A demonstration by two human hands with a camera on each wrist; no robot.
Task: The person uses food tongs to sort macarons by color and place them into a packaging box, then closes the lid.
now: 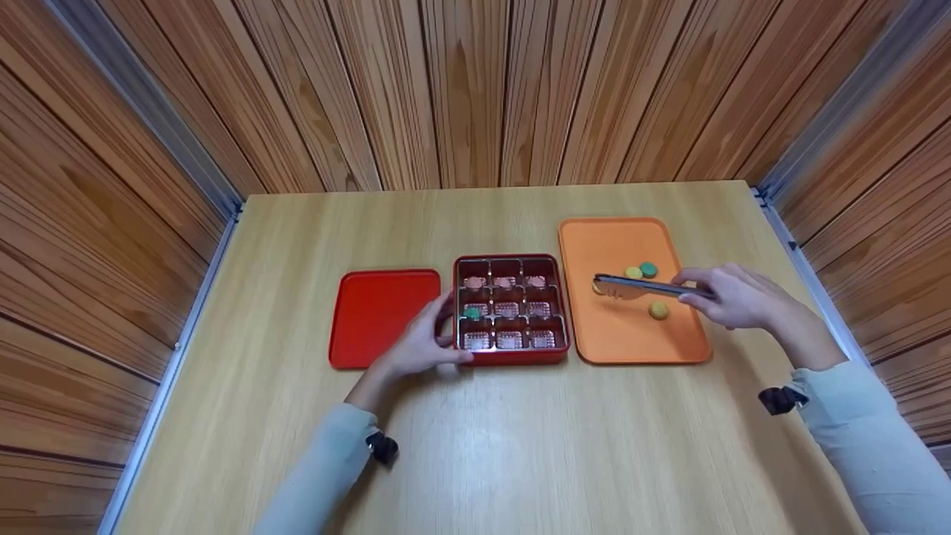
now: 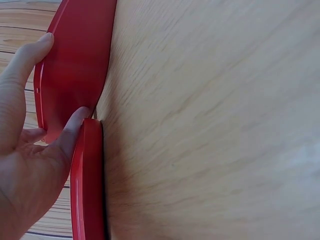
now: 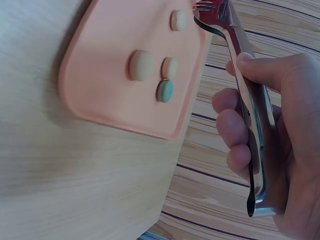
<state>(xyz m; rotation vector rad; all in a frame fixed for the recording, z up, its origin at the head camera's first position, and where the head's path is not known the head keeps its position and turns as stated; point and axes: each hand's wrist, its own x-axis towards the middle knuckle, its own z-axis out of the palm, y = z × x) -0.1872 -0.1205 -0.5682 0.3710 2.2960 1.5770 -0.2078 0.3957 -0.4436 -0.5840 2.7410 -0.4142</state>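
Note:
My left hand (image 1: 425, 343) rests against the left side of a red box (image 1: 513, 357), its thumb (image 2: 36, 50) at the front corner. A clear insert divides the box into compartments. Three pink macarons (image 1: 504, 283) fill the back row, and a green macaron (image 1: 472, 313) sits in the middle row's left compartment. Metal tongs (image 1: 654, 285) are gripped in my right hand (image 1: 732, 297) over an orange tray (image 1: 617, 342). Their tips are near a yellow macaron (image 3: 178, 20); contact is unclear. Also on the tray are another green macaron (image 3: 165, 91), a yellow macaron (image 3: 169, 67) and a tan-yellow macaron (image 3: 141, 65).
A red lid (image 1: 371, 312) lies on the wooden table (image 1: 475, 461) just left of the box, close beside my left hand. The tray stands right of the box with a narrow gap. Wood-patterned walls (image 1: 475, 89) enclose the table at the back and sides.

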